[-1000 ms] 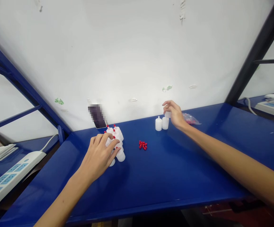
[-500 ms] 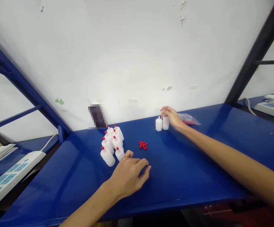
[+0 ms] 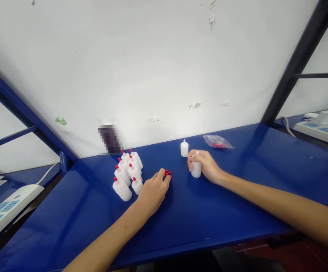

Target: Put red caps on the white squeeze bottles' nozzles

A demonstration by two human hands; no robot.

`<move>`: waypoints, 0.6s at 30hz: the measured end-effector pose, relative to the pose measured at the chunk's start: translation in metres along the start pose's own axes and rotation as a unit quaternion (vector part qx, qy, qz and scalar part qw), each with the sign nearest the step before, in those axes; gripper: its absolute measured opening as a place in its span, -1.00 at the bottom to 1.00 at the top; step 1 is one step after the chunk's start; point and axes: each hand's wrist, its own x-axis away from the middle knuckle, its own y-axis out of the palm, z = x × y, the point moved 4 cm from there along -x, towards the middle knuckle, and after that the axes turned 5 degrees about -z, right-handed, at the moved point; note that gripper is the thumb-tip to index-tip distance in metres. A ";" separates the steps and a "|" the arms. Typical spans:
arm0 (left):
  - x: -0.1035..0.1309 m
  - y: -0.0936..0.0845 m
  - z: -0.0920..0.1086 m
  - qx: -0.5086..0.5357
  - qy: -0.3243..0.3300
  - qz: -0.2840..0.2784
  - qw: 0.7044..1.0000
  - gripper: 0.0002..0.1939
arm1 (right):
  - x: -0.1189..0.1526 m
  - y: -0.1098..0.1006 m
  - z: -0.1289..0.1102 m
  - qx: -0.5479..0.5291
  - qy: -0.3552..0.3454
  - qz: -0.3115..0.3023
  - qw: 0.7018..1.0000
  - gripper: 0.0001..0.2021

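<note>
My right hand (image 3: 205,165) grips a small white uncapped bottle (image 3: 196,170) near the middle of the blue table (image 3: 237,196). My left hand (image 3: 153,187) rests on the table with its fingertips on a small pile of red caps (image 3: 168,173); whether it holds one I cannot tell. A second uncapped white bottle (image 3: 184,148) stands alone further back. To the left of my left hand stands a cluster of several white bottles with red caps (image 3: 127,173).
A clear plastic bag with red caps (image 3: 217,141) lies at the back near the white wall. A dark blurred object (image 3: 109,138) leans on the wall. White power strips lie on the side benches at left (image 3: 2,211) and right (image 3: 322,126). A black post (image 3: 294,64) rises at right.
My right hand brought one uncapped bottle from the back pair toward the middle. My left hand left the capped cluster and moved right to the red caps.
</note>
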 end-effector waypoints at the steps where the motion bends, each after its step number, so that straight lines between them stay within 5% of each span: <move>1: 0.000 0.001 0.000 0.019 -0.003 0.007 1.000 -0.77 | 0.002 0.011 0.002 -0.011 0.007 -0.032 0.999 -0.88; 8: 0.006 -0.006 0.003 0.150 0.027 0.148 0.977 -0.86 | 0.001 0.049 0.000 0.024 0.011 -0.110 0.994 -0.84; 13: 0.014 -0.028 -0.002 0.357 -0.001 0.300 0.885 -0.85 | 0.001 0.052 -0.014 0.264 -0.037 -0.142 0.953 -0.87; 18: 0.018 -0.035 -0.003 0.457 -0.011 0.339 0.822 -0.92 | 0.009 0.059 -0.019 0.418 -0.027 -0.161 0.894 -0.91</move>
